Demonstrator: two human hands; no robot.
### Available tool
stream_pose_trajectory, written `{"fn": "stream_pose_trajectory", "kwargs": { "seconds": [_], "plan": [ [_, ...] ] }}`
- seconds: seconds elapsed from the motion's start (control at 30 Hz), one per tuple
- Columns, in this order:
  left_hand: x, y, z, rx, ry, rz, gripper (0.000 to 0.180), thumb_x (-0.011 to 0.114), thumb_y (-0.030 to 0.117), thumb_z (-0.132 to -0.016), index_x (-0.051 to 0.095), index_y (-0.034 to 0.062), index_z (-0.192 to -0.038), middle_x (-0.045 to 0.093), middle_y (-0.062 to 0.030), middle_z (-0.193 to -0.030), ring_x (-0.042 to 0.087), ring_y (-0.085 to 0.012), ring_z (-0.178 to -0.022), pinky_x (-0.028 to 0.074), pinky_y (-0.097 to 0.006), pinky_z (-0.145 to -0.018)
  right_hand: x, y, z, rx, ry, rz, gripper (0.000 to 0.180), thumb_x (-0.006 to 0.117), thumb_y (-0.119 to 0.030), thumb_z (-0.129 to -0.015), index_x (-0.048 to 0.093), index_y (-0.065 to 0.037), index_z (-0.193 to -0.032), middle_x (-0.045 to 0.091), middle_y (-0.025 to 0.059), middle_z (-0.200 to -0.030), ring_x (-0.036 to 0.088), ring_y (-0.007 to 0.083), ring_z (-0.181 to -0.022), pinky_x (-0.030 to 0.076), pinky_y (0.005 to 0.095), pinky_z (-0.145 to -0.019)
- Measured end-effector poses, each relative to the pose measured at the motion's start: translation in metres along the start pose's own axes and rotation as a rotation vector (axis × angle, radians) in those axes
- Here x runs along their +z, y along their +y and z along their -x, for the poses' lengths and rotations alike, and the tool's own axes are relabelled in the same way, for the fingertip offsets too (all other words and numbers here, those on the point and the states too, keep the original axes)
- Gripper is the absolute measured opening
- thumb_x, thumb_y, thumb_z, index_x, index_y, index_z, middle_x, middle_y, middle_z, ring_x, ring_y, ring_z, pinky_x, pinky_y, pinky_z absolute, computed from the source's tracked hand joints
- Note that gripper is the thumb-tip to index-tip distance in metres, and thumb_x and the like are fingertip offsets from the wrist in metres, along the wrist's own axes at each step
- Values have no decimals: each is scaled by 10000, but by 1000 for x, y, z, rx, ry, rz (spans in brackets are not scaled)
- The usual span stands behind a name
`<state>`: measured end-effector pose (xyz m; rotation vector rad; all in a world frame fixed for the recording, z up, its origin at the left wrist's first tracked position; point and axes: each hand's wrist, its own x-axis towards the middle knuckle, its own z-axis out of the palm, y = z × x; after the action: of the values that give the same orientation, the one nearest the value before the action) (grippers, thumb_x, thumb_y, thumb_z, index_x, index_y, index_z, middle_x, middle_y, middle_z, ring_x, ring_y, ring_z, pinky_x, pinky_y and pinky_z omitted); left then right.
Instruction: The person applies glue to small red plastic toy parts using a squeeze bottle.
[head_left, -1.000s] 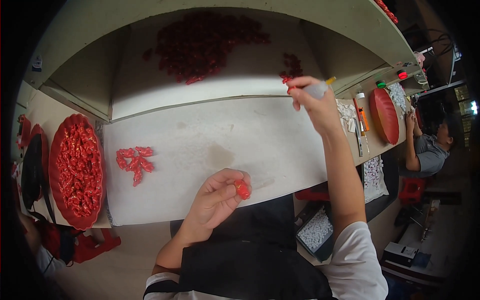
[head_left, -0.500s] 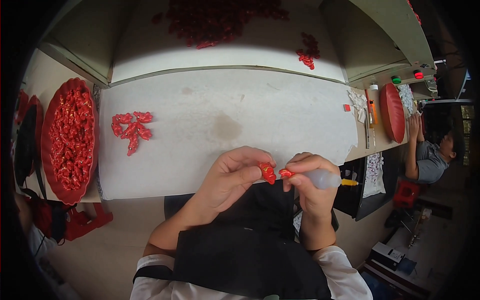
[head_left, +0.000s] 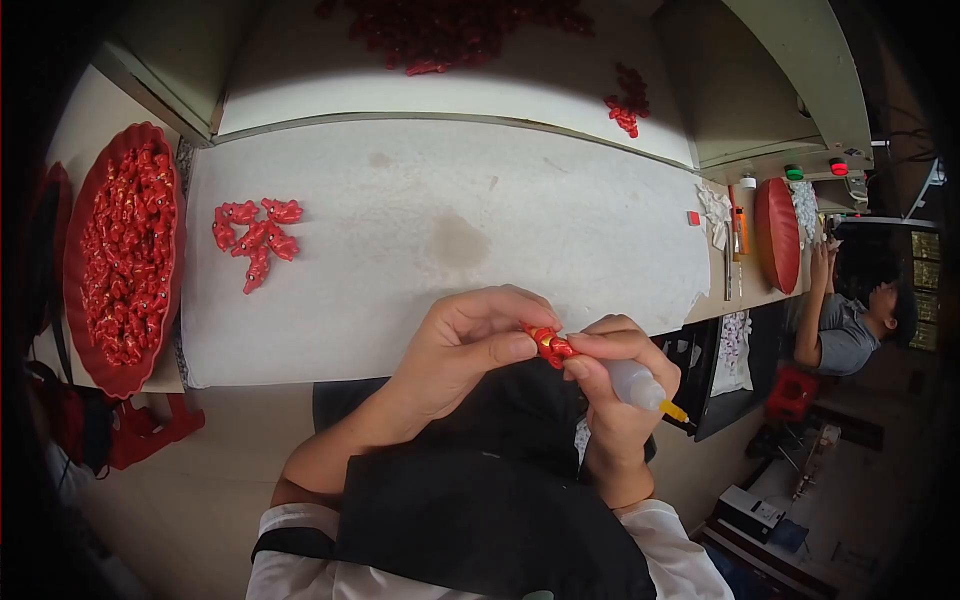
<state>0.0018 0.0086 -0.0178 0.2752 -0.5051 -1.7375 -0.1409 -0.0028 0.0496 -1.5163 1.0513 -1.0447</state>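
Since half a second ago, left hand (head_left: 445,350) and right hand (head_left: 610,412) have drawn together; I see both pinching red pieces (head_left: 549,345), which the right-palmed bottle (head_left: 637,387) could jolt loose.

No text, label, brand, number or sign can be read.
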Motion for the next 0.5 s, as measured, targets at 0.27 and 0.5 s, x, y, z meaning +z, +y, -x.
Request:
{"fn": "stream_pose_trajectory", "kwargs": {
  "seconds": [0.27,0.5],
  "plan": [
    [2,4,0,26,19,-87,169,531,-32,-781,573,-7,-943,549,-97,-964,544,-154,-884,429,-266,-798,-1,-9,1,-46,-28,184,183,632,72,-680,619,4,-850,591,99,-754,560,136,-660,428,210,-596],
    [2,3,1,65,15,-180,146,566,7,-775,576,-2,-921,531,-123,-970,554,-145,-839,462,-239,-747,-2,-11,2,-109,-24,328,199,651,64,-664,623,-7,-847,592,98,-748,569,147,-644,436,215,-579]
  ]
}}
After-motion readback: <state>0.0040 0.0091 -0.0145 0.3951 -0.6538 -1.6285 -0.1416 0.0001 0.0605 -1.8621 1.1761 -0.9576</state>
